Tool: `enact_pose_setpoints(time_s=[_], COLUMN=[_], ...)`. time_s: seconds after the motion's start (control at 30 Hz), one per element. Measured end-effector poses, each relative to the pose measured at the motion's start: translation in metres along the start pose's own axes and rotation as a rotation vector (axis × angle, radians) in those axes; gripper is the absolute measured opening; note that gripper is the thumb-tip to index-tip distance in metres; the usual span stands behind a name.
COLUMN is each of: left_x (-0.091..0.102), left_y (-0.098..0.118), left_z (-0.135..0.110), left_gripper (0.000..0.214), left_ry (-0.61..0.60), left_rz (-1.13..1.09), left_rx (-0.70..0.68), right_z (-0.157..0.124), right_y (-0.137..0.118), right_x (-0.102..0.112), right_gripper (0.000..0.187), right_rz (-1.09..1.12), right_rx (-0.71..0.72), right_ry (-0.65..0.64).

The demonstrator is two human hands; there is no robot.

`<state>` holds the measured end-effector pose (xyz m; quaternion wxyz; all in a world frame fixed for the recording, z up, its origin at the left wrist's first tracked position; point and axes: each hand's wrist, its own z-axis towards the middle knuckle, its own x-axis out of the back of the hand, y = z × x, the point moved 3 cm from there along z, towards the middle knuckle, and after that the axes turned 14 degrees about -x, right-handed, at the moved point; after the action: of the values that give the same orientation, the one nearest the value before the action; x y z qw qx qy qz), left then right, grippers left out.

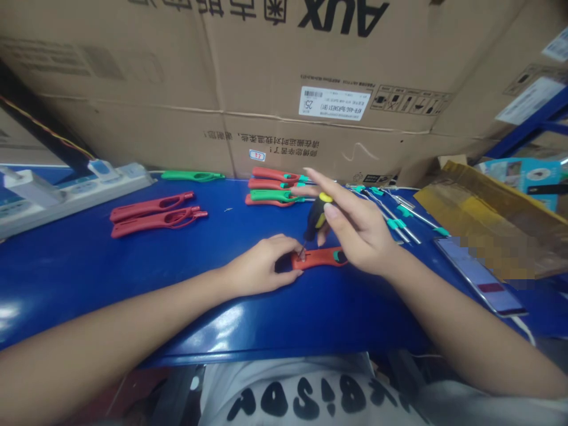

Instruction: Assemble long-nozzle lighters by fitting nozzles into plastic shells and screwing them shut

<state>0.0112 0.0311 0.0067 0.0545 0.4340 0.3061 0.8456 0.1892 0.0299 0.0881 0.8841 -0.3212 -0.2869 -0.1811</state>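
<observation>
My left hand (261, 263) rests on the blue table (133, 278), fingers curled and pressed on the left end of a red plastic handle (322, 258) lying flat. My right hand (355, 228) grips a small black and yellow screwdriver (317, 216), its tip standing on the handle near my left fingertips. The index finger of my right hand is stretched out to the left above the tool.
Two red handles (155, 216) lie at the left, a green one (193, 176) further back, and a stack of red and green ones (273, 188) behind my hands. Metal rods with teal fittings (397, 222) and a phone (481, 275) lie at the right. Cardboard boxes (266, 77) wall the back; a power strip (75, 189) sits left.
</observation>
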Motion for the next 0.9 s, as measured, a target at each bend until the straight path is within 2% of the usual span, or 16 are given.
enact_pose_setpoints(time_s=[0.07, 0.17, 0.23, 0.33, 0.4, 0.43, 0.53, 0.57, 0.6, 0.7, 0.73, 0.87, 0.9], left_x=[-0.0003, -0.0003, 0.0000, 0.0003, 0.0005, 0.0006, 0.0009, 0.0010, 0.0011, 0.0009, 0.0006, 0.0001, 0.0002], left_y=[-0.0005, -0.0008, -0.0005, 0.0002, 0.0006, 0.0007, 0.0010, 0.0011, 0.0011, 0.0006, 0.0003, -0.0004, -0.0003], left_z=[-0.0004, -0.0007, -0.0005, 0.0001, 0.0004, 0.0005, 0.0008, 0.0009, 0.0009, 0.0007, 0.0005, -0.0001, -0.0001], left_gripper=[0.016, 0.016, 0.017, 0.016, 0.016, 0.016, 0.016, 0.015, 0.015, 0.015, 0.015, 0.016, 0.016], left_ry=[-0.002, 0.006, 0.008, -0.001, -0.004, -0.005, 0.003, 0.005, 0.007, 0.004, 0.003, 0.014, 0.014], left_rz=[-0.003, -0.002, 0.000, -0.002, -0.002, -0.003, -0.013, -0.014, -0.013, -0.005, -0.004, 0.022, 0.025], left_rx=[-0.002, -0.016, -0.018, -0.003, 0.001, 0.001, -0.008, -0.010, -0.012, -0.011, -0.012, -0.030, -0.030], right_z=[0.0009, -0.0010, -0.0019, 0.0021, 0.0041, 0.0045, 0.0028, 0.0021, 0.0018, 0.0023, 0.0021, -0.0009, -0.0013], right_y=[0.0012, -0.0015, -0.0034, -0.0017, -0.0005, -0.0006, -0.0033, -0.0036, -0.0033, -0.0002, 0.0000, -0.0048, -0.0054], right_x=[-0.0013, 0.0031, 0.0040, 0.0009, -0.0006, 0.0003, 0.0062, 0.0071, 0.0070, 0.0029, 0.0020, 0.0051, 0.0052], right_gripper=[0.038, 0.027, 0.024, 0.035, 0.032, 0.029, 0.024, 0.022, 0.023, 0.033, 0.033, 0.028, 0.027], right_rz=[0.057, -0.087, -0.152, 0.005, 0.103, 0.095, -0.060, -0.083, -0.071, 0.063, 0.075, -0.102, -0.119], right_rx=[-0.014, 0.162, 0.222, 0.060, -0.024, -0.016, 0.118, 0.133, 0.115, -0.024, -0.032, 0.175, 0.192], right_ry=[-0.027, 0.164, 0.203, 0.019, -0.056, -0.029, 0.170, 0.193, 0.175, -0.007, -0.030, 0.156, 0.165])
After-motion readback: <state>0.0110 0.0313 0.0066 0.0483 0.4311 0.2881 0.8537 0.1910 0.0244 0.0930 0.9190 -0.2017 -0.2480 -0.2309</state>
